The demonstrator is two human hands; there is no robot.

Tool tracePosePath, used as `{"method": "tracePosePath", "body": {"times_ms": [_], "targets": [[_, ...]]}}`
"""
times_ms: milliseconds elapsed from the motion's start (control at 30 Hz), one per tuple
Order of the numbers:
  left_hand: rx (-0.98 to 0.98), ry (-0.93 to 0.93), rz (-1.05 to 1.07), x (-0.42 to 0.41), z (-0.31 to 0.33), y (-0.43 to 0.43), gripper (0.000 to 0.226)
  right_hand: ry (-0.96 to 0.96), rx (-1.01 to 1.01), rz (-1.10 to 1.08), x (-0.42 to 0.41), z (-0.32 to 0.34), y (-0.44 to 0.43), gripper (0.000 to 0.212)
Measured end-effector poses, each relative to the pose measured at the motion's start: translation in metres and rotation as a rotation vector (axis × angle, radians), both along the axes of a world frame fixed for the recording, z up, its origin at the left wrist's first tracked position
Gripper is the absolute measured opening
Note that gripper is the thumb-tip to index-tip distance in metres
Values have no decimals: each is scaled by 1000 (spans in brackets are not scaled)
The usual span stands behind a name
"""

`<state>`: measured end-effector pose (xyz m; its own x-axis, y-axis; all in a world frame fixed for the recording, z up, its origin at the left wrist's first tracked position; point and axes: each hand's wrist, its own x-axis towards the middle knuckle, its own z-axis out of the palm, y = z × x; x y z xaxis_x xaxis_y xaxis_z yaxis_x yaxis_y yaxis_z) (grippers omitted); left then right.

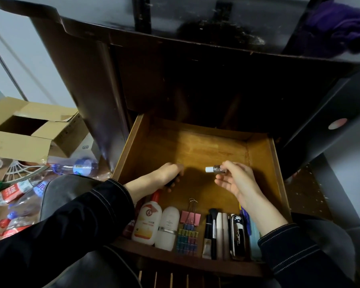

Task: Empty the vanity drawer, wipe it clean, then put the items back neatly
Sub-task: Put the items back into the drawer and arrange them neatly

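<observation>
The wooden vanity drawer [195, 146] is pulled open below the dark vanity. Along its front edge lie a white glue bottle [147, 222], a white roll-on bottle [168, 227], a pink binder clip [190, 217] with several small coloured clips [187, 238], a makeup brush [213, 229], white tubes [222, 233] and a black case [238, 235]. My left hand [164, 177] reaches into the drawer's left side, curled around a small dark object that is mostly hidden. Over the drawer's middle, my right hand [235, 179] pinches a small glass vial with a white cap [215, 169].
A purple cloth [337, 28] lies on the vanity top at the right. On the floor to the left stand an open cardboard box [29, 129] and several plastic bottles [19, 190]. The back half of the drawer holds nothing.
</observation>
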<state>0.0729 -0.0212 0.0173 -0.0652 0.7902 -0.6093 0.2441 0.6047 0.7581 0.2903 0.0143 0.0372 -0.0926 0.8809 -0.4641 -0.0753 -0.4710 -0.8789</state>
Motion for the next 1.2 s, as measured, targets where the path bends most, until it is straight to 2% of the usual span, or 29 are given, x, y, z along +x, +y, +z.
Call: {"method": "tracePosePath", "body": {"times_ms": [67, 100, 167, 267, 367, 433, 600, 800, 933, 1033, 1100, 1200], "targets": [[88, 153, -182, 7, -2, -1, 14, -154, 112, 56, 7, 2, 5, 13], [169, 278, -300, 11, -2, -3, 21, -304, 206, 114, 12, 2, 7, 11], [353, 505, -485, 22, -1, -5, 50, -574, 398, 208, 20, 2, 11, 10], [544, 554, -596, 49, 3, -6, 61, -771, 546, 243, 36, 0, 18, 15], [564, 564, -676, 77, -1, -3, 60, -980, 664, 275, 46, -1, 25, 16], [562, 582, -719, 89, -8, 0, 60, -1034, 672, 311, 47, -1, 27, 15], [582, 614, -719, 102, -21, 9, 58, -958, 621, 311, 39, 0, 25, 14], [552, 607, -676, 106, -27, 12, 65, -960, 653, 248, 37, 1, 21, 12], [542, 464, -575, 102, -24, 11, 50, -924, 646, 209, 36, 1, 19, 13], [476, 390, -329, 93, -12, 16, 29, -892, 625, 195, 36, -1, 18, 14], [376, 195, -111, 81, -1, 20, 23, -777, 578, 174, 34, -1, 18, 14], [116, -365, 119, 64, 13, 18, 28, -359, 375, 164, 25, 4, 15, 15]]}}
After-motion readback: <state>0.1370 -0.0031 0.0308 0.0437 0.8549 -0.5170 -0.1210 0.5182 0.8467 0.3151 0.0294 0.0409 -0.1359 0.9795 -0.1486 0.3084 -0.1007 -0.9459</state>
